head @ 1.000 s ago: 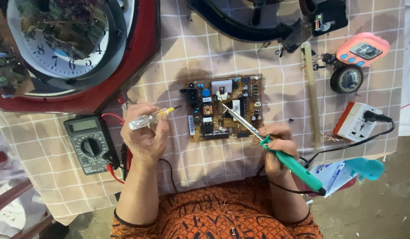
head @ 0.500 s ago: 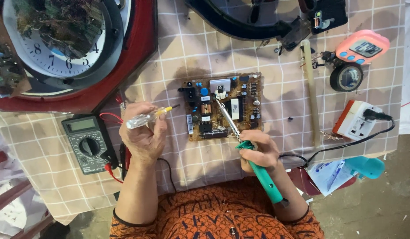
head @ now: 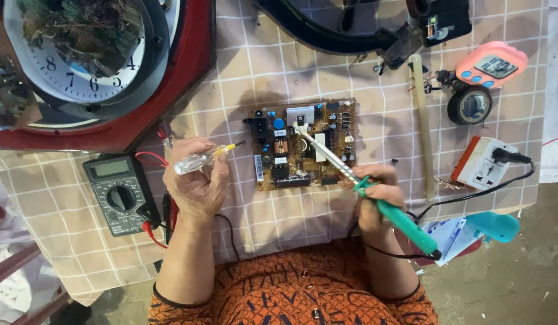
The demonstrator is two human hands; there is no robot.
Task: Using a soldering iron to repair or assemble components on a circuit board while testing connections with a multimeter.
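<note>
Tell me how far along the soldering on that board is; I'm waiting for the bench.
Set up: the circuit board lies flat on the checked cloth, meter beside it. In hand: the right hand holds the soldering iron, tip at the board's upper middle; the left hand holds a screwdriver off the board. Left: cannot tell which joints are done.

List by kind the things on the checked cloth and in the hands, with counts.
Circuit board: 1
Soldering iron: 1
Screwdriver: 1
Multimeter: 1
Wall clock: 1
Tape roll: 1
Digital timer: 1
Power socket: 1
Total: 8
</note>
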